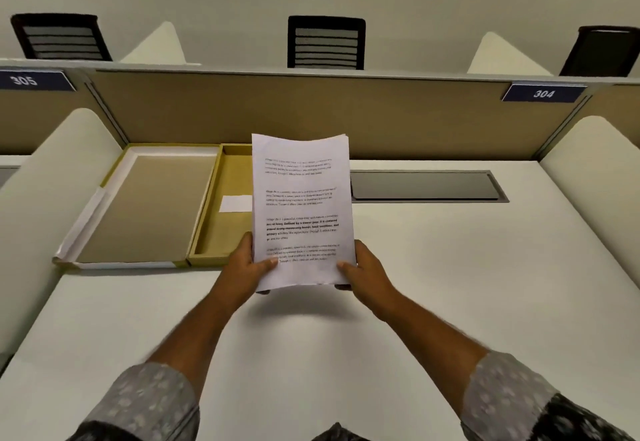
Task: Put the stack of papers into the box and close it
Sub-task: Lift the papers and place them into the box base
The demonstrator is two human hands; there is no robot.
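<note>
Two blue plates on the partition read 305 (23, 80) and 304 (543, 94). The stack of papers (303, 208) I hold carries printed paragraphs, one in bold, too blurred to read through. My left hand (247, 265) grips its lower left corner, thumb on the front sheet; my right hand (363, 267) grips the lower right corner the same way. Both forearms reach forward, sleeves rolled back. The stack stands nearly upright above the white table (450, 284), in front of the right part of the open box (221, 212). The box lies flat at the table's left, its lid (145, 208) folded out leftward. A blank white label (235, 203) sits inside the tray.
</note>
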